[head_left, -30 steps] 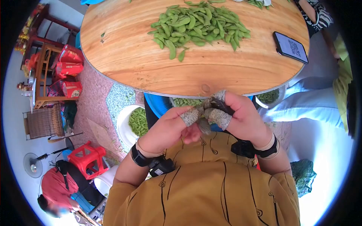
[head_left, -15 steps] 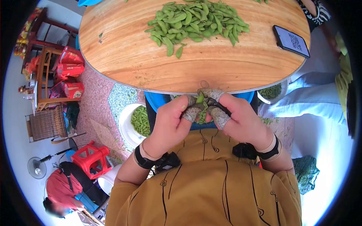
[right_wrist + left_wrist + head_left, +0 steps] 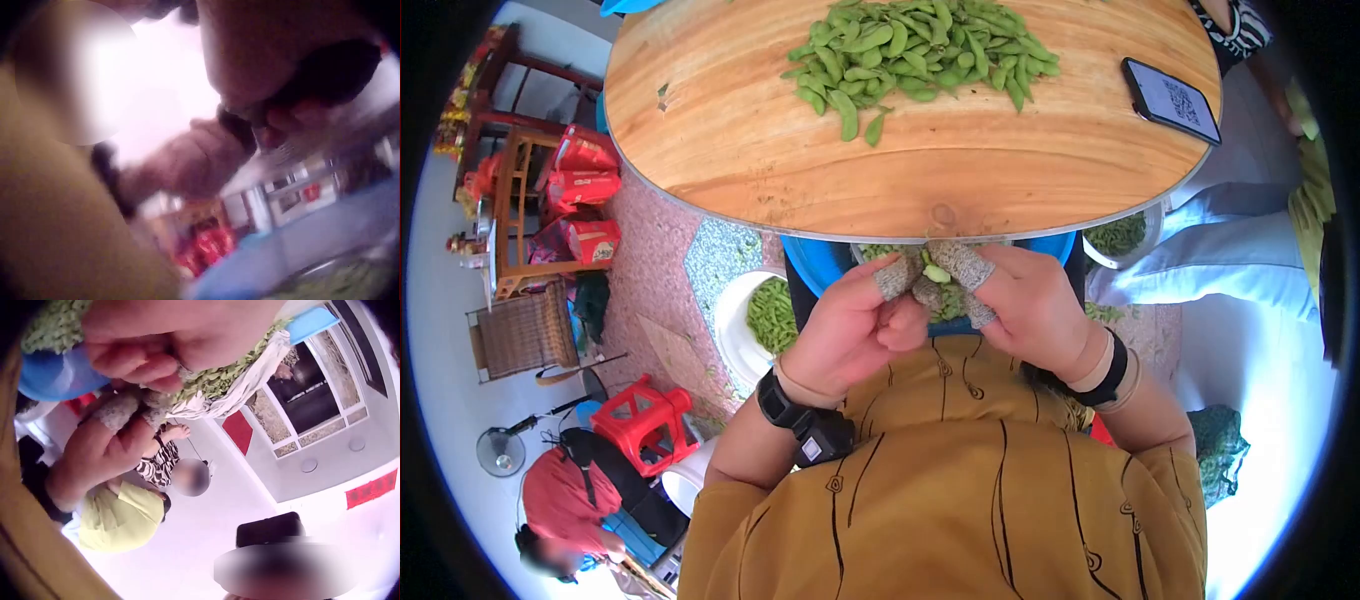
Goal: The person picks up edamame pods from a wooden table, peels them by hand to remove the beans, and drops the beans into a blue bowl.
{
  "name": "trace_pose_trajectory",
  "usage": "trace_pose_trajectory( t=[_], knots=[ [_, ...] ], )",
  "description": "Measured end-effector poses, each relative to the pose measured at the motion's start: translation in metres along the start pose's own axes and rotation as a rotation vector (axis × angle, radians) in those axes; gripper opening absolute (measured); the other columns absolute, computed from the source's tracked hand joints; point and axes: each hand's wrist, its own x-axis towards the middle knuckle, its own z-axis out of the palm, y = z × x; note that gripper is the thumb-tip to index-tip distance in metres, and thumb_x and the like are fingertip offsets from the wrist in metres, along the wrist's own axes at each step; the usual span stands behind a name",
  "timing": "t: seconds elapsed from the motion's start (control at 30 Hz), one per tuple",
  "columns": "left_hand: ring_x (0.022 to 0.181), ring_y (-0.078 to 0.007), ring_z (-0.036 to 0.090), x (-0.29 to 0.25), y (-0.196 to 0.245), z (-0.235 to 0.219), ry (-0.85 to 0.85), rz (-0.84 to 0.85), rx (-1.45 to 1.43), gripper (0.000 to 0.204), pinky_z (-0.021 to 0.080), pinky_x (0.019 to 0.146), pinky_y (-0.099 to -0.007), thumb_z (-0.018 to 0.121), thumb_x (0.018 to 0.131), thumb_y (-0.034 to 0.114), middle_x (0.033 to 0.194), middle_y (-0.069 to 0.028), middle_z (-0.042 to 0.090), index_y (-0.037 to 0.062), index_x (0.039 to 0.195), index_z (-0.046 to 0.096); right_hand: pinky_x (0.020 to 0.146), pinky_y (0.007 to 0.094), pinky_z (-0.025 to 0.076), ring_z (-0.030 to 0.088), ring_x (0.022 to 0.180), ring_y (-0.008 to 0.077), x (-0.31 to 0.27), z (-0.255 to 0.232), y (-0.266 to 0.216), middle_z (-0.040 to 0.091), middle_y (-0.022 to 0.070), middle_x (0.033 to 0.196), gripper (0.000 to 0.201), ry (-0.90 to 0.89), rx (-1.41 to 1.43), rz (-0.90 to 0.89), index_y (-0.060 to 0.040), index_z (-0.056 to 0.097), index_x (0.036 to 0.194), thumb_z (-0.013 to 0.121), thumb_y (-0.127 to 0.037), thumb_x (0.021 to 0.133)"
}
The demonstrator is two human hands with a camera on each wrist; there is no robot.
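In the head view my left hand (image 3: 845,325) and right hand (image 3: 1035,300) meet just below the table edge, fingertips wrapped in grey bands. Between the tips both hands pinch a green soybean pod (image 3: 937,273), partly hidden by the wrapped fingers. Beneath them a container of green beans (image 3: 950,303) shows inside a blue basin (image 3: 802,268). A heap of soybean pods (image 3: 900,55) lies on the round wooden table (image 3: 800,170). In the left wrist view, wrapped fingers (image 3: 119,412) of the right hand come close to the left hand. The right wrist view is dark and blurred.
A phone (image 3: 1170,100) lies at the table's right. A white bucket (image 3: 730,325) of pods stands at left, another bowl (image 3: 1140,240) of green pieces at right. A red stool (image 3: 640,425) and a seated person (image 3: 570,485) are lower left; another person's legs (image 3: 1210,255) are at right.
One second ago the fingers were bunched together with no green pod plainly showing. Half a second ago a pod stood between them; now a paler green piece shows there and the left fingers are more curled.
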Motion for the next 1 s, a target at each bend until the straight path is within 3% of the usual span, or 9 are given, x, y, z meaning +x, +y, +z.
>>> trace_pose_trajectory(
  t=[0.07, 0.2, 0.4, 0.5, 0.57, 0.63, 0.77, 0.87, 1.0],
  knots=[
    [0.048, -0.0082, 0.036, 0.0, 0.001, -0.004, 0.299, 0.036, 0.289, 0.016, 0.027, 0.046, -0.0222, 0.047, 0.095, 0.015, 0.063, -0.0006, 0.048, 0.0029, 0.103, 0.055, 0.063, 0.0393, 0.051, 0.062, 0.077, 0.0353, -0.008, 0.003, -0.002, 0.062, 0.0169, 0.083, 0.043, -0.085, 0.009, 0.106, -0.0024, 0.058, 0.111, 0.064, -0.002, 0.069],
    [0.049, -0.0085, 0.038, -0.004, -0.003, 0.001, 0.372, 0.097, 0.457, 0.015, 0.027, 0.045, -0.0222, 0.05, 0.094, 0.015, 0.064, -0.0025, 0.05, 0.0032, 0.102, 0.055, 0.061, 0.0398, 0.049, 0.062, 0.073, 0.0378, -0.011, -0.001, -0.004, 0.062, 0.0193, 0.078, 0.03, -0.158, 0.376, 0.471, -0.0009, 0.058, 0.103, 0.067, -0.009, 0.075],
    [0.056, -0.0057, 0.048, -0.034, 0.014, -0.002, 0.501, 0.12, 1.157, 0.02, 0.036, 0.05, -0.0204, 0.055, 0.093, 0.021, 0.066, 0.0017, 0.054, 0.0037, 0.083, 0.059, 0.061, 0.0409, 0.049, 0.061, 0.071, 0.0401, 0.015, -0.025, -0.012, 0.061, 0.0213, 0.072, 0.024, -0.053, 0.273, 0.454, -0.0006, 0.057, 0.095, 0.067, -0.015, 0.079],
    [0.057, -0.0219, 0.058, -0.07, 0.025, -0.027, 0.732, 0.251, 1.758, 0.02, 0.045, 0.053, -0.0335, 0.063, 0.085, 0.02, 0.069, -0.0087, 0.061, 0.0021, 0.077, 0.059, 0.062, 0.0316, 0.049, 0.063, 0.065, 0.0248, 0.044, -0.042, -0.009, 0.063, 0.0148, 0.075, 0.023, 0.002, 0.026, 0.341, -0.0008, 0.058, 0.101, 0.065, -0.01, 0.081],
    [0.067, -0.0388, 0.061, -0.095, 0.029, -0.042, 1.024, 0.088, 2.15, 0.02, 0.047, 0.058, -0.0445, 0.067, 0.079, 0.02, 0.076, -0.0183, 0.064, 0.0019, 0.078, 0.058, 0.06, 0.0361, 0.047, 0.061, 0.065, 0.0324, 0.065, -0.044, 0.002, 0.061, 0.0177, 0.074, 0.021, 0.032, -0.006, 0.316, -0.0016, 0.058, 0.098, 0.065, -0.012, 0.081],
    [0.07, -0.0369, 0.063, -0.115, 0.028, -0.06, 1.215, 0.033, 2.307, 0.021, 0.047, 0.06, -0.0446, 0.068, 0.077, 0.018, 0.075, -0.0188, 0.063, 0.0011, 0.082, 0.056, 0.059, 0.0404, 0.047, 0.06, 0.069, 0.0376, 0.086, -0.041, 0.013, 0.061, 0.0193, 0.076, 0.02, 0.088, -0.24, 0.173, -0.0013, 0.057, 0.094, 0.065, -0.014, 0.08],
    [0.07, -0.0365, 0.063, -0.121, 0.029, -0.059, 1.175, 0.135, 2.12, 0.024, 0.049, 0.061, -0.043, 0.07, 0.075, 0.017, 0.077, -0.0187, 0.064, 0.001, 0.085, 0.056, 0.062, 0.0459, 0.048, 0.06, 0.071, 0.0394, 0.109, -0.023, 0.04, 0.06, 0.0203, 0.075, 0.017, 0.15, -0.426, 0.038, -0.0003, 0.052, 0.088, 0.062, -0.009, 0.078],
    [0.07, -0.0282, 0.065, -0.097, 0.028, -0.036, 0.786, 0.399, 1.86, 0.021, 0.051, 0.061, -0.0345, 0.066, 0.08, 0.011, 0.078, -0.0165, 0.065, 0.0004, 0.097, 0.059, 0.063, 0.045, 0.049, 0.061, 0.072, 0.0383, 0.112, -0.019, 0.047, 0.061, 0.0196, 0.077, 0.018, 0.144, -0.403, 0.088, -0.0007, 0.052, 0.088, 0.063, -0.009, 0.077],
    [0.069, -0.0155, 0.062, -0.059, 0.022, -0.003, 0.535, 0.464, 1.654, 0.016, 0.049, 0.062, -0.028, 0.058, 0.087, 0.008, 0.079, -0.0074, 0.065, -0.0009, 0.101, 0.059, 0.063, 0.0435, 0.049, 0.061, 0.073, 0.0376, 0.094, -0.03, 0.013, 0.061, 0.0181, 0.078, 0.022, 0.039, -0.242, 0.255, -0.0013, 0.054, 0.092, 0.066, -0.011, 0.076]
  ],
)
